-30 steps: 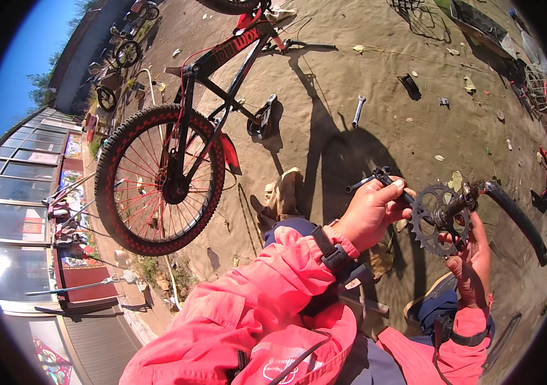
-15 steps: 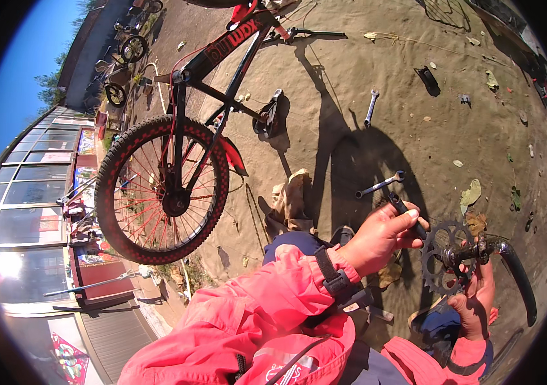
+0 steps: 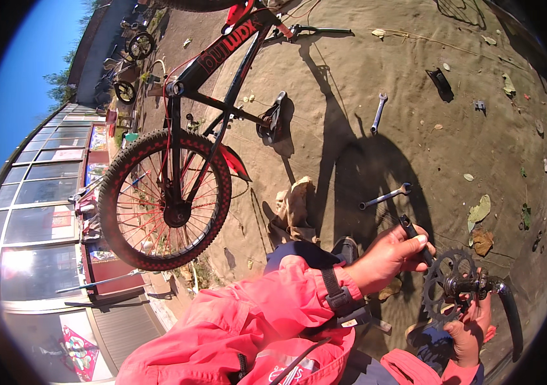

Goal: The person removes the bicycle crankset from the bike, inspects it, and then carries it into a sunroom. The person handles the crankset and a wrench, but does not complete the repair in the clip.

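Observation:
A crankset, with a toothed dark chainring (image 3: 438,282), a greasy axle (image 3: 469,284) and a bent black crank arm (image 3: 512,324), is held up at the right. My left hand (image 3: 398,253) is closed round a black bar (image 3: 423,249) that runs to the chainring's edge; it looks like the opposite crank arm. Below the axle, my right hand (image 3: 469,330) grips the crankset from underneath, thumb by the chainring. Some of its fingers are hidden behind the metal. A combination wrench (image 3: 385,196) lies on the ground cloth just beyond my left hand.
A black and red bicycle frame with its wheel (image 3: 177,215) stands at the left, a pedal (image 3: 274,122) sticking out. Farther out lie a second wrench (image 3: 379,114), a black part (image 3: 440,85) and dry leaves (image 3: 482,240). A glazed building (image 3: 36,218) borders the left.
The view has shifted a little, so the bicycle and wrenches sit slightly lower and to the right. Both hands keep their holds, and the crankset has tilted slightly.

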A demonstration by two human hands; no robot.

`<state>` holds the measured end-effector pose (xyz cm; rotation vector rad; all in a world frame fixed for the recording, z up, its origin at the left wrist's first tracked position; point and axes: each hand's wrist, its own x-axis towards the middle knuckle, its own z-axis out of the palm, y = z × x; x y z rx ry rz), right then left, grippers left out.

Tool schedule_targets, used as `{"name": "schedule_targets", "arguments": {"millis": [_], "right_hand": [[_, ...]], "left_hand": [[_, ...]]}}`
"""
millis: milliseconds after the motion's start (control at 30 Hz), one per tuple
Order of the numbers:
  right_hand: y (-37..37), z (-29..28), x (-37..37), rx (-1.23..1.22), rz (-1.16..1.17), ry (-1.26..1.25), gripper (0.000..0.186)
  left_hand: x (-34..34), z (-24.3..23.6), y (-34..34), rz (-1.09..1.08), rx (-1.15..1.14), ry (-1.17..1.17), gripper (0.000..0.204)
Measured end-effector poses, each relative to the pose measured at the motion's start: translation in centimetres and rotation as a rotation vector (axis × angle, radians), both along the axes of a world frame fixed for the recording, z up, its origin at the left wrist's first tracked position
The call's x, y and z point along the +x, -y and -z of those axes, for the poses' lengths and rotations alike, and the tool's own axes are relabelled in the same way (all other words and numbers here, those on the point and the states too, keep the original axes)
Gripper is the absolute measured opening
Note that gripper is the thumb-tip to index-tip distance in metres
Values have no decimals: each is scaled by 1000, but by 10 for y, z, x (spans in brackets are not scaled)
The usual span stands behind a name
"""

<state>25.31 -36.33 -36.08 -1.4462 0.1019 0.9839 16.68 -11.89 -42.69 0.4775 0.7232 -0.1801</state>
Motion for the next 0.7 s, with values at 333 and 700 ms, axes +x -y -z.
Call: {"name": "schedule_targets", "arguments": {"millis": [333,700], "right_hand": [[-3,9,15,-30,-3,-53,114],[-11,15,21,-24,-9,-52,115]], "left_hand": [[14,7,1,-4,-27,-28,19],[17,3,2,27,13,-52,22]]}}
